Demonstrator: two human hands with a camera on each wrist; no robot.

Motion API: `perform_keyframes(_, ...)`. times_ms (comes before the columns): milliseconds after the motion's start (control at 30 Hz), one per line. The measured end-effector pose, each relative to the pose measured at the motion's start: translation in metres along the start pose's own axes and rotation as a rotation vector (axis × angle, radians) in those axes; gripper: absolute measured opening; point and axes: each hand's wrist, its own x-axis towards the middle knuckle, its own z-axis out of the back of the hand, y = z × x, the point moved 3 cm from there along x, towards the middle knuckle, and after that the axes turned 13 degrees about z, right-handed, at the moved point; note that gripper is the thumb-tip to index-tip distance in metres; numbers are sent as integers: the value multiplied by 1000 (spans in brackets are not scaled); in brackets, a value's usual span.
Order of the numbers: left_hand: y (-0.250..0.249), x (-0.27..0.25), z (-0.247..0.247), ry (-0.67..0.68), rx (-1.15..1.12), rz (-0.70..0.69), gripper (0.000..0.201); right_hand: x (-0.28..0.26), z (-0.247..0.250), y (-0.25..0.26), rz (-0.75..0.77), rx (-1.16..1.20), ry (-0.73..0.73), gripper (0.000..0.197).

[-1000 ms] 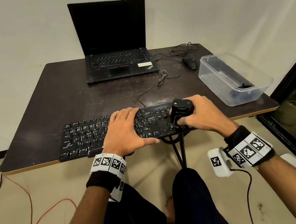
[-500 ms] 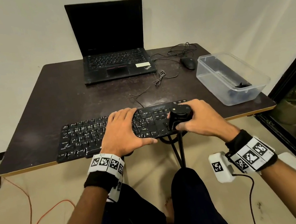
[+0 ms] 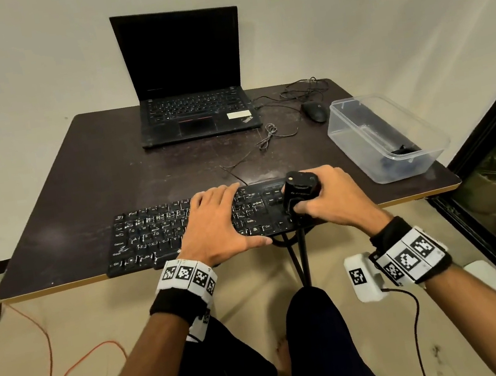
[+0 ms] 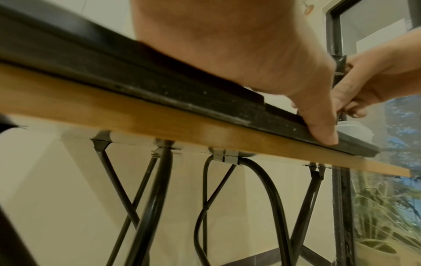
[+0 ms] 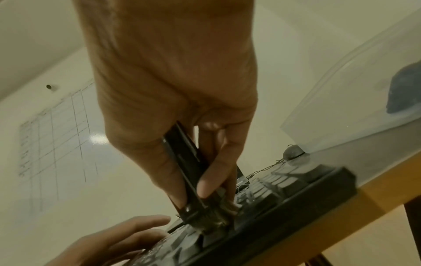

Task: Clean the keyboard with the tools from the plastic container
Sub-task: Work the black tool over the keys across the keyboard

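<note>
On keyboard (image 3: 150, 234): left hand (image 3: 213, 225) flat as before; right grip (image 3: 332, 199) clenched on brush (image 3: 300, 191), shifted slightly left.

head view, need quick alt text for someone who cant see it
A right hand grips a black brush tool upright on a black keyboard, which the left hand steadies flat. Behind on the dark table: an open laptop and a plastic container.

Left hand (image 4: 239, 50) flat on keyboard (image 4: 159, 84), thumb at front edge.
</note>
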Motion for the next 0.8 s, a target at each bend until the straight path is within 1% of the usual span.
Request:
perform_keyframes(100, -7, -1, -7, 6, 31, -3, 132, -5, -4, -1, -5, 83, 137, 28)
perform_keyframes(133, -7, 1, -8, 8, 33, 0, 133, -4, -2, -3, -19, 105, 144, 30)
perform_keyframes(233, -7, 1, -7, 2, 29, 1, 133, -2, 3, -9, -46, 52, 23, 31)
perform_keyframes(267, -8, 0, -7, -1, 28, 1, 132, -2, 2, -8, -44, 37, 6, 30)
perform_keyframes(300, -8, 0, -6, -5, 28, -1, 131, -2, 0, -6, -33, 36, 28, 29)
perform_keyframes(367, -8, -1, -5, -11, 28, -1, 130, -1, -3, -1, -9, 56, 121, 27)
perform_keyframes(400, -8, -1, -5, -5, 25, 1, 130, 1, -2, 0, -15, 73, 135, 25)
perform_keyframes(533, -9, 1, -5, 9, 1, 10, 131, 11, 3, -3, -65, 30, 20, 24)
perform_keyframes(567, -10, 1, -5, 15, -1, 11, 131, 12, 1, -2, -61, 47, 42, 26)
perform_keyframes(633, -10, 2, -4, 4, -15, 13, 131, 15, -5, 0, -37, 111, 157, 30)
perform_keyframes(667, -11, 2, -4, 3, -23, 12, 130, 16, -6, -1, -35, 126, 184, 32)
perform_keyframes(700, -12, 2, -3, 2, -28, 9, 130, 19, -4, -2, -41, 113, 174, 31)
perform_keyframes(800, -15, 4, -4, 7, -25, -1, 129, 25, 2, -4, -76, 29, 35, 24)
